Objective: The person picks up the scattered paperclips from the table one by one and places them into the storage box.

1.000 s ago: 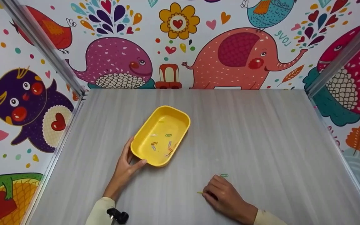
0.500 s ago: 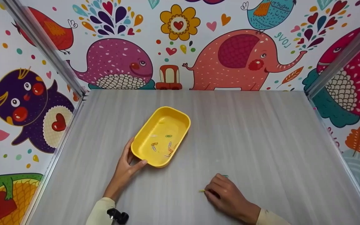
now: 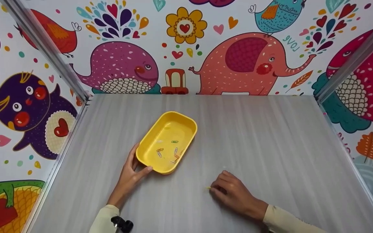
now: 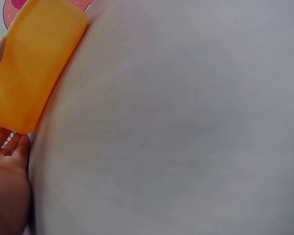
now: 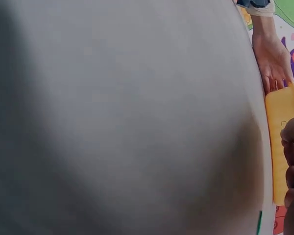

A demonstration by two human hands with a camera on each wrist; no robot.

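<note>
A yellow plastic tray [image 3: 181,131] sits at an angle left of the table's middle, with several coloured paper clips inside, among them a green paper clip [image 3: 174,141]. My left hand [image 3: 129,173] holds the tray's near-left corner, thumb at the near rim and fingers along the left side. Right of the tray, my right hand [image 3: 235,194] pinches a yellow paper clip [image 3: 208,187] between thumb and fingertips. Its other fingers are curled. In the right wrist view a second green paper clip [image 5: 259,223] lies on the table; in the head view it is hidden.
The grey wood-grain table [image 3: 270,139] is bordered by printed walls [image 3: 180,48] at the back and both sides. Metal rails [image 3: 57,129] run along the side edges. A small black device [image 3: 122,224] is strapped at the left wrist.
My right hand has moved slightly away from me with the yellow paper clip, and the green clip behind it has gone out of sight in the head view. Left hand and tray stay put.
</note>
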